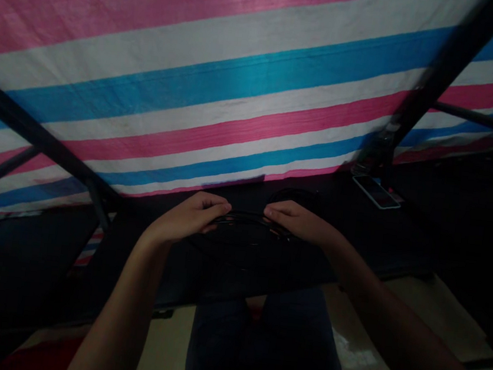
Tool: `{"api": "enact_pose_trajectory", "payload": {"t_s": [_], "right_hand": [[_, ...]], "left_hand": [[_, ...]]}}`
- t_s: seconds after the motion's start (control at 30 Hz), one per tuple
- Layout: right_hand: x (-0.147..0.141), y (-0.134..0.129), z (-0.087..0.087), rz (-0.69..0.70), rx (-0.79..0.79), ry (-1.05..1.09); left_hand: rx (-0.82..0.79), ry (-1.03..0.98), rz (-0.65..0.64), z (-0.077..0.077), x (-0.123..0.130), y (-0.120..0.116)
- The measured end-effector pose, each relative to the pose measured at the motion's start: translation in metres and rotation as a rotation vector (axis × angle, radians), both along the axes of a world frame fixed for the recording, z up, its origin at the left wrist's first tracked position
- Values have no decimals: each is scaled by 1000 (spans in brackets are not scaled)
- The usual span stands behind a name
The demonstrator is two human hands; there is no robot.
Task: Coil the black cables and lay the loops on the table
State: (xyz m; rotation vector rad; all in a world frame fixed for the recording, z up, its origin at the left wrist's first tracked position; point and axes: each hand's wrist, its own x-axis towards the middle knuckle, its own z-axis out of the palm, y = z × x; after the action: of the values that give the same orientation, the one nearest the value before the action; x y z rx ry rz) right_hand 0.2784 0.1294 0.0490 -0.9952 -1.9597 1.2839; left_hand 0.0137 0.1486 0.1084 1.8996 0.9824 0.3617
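A coiled black cable (247, 216) stretches between my two hands, just above a dark tabletop (227, 278). My left hand (199, 212) is closed around the left side of the coil, thumb toward the middle. On the other side, my right hand (298, 219) pinches the coil with thumb and fingers. Lower loops of the cable hang or lie below the hands; in the dim light I cannot tell which. Another dark coil (298, 197) lies on the table behind my right hand.
A phone (377, 193) lies on the table to the right, beside what looks like a clear bottle (378, 146). Striped plastic sheeting (238, 101) hangs behind the table. Dark metal bars (42, 138) slant at left and right.
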Motion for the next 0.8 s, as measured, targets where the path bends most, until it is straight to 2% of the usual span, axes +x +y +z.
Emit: {"api": "enact_pose_trajectory", "payload": {"t_s": [0.17,0.27,0.37,0.43,0.53,0.67,0.73,0.8], "right_hand": [[1,-1,0,27,197,-371],[3,0,-1,-9,251,-477],[12,2,-4,-98,277,-524],[20,1,-6,-111,231,-498],[28,-9,-9,-47,98,-391],[23,-22,-18,46,-129,-328],[16,-23,-26,45,-144,-300],[11,-21,-34,2,-82,-276]], "left_hand": [[-78,129,-64,-13,-2,-12],[-54,156,-64,-19,-6,-14],[-27,150,-2,-20,-15,-14],[-22,136,25,-19,-21,-15],[-31,107,3,-17,-27,-21],[-22,52,11,-22,-20,-23],[58,2,77,-29,-15,-17],[185,-62,214,-38,-11,-7]]}}
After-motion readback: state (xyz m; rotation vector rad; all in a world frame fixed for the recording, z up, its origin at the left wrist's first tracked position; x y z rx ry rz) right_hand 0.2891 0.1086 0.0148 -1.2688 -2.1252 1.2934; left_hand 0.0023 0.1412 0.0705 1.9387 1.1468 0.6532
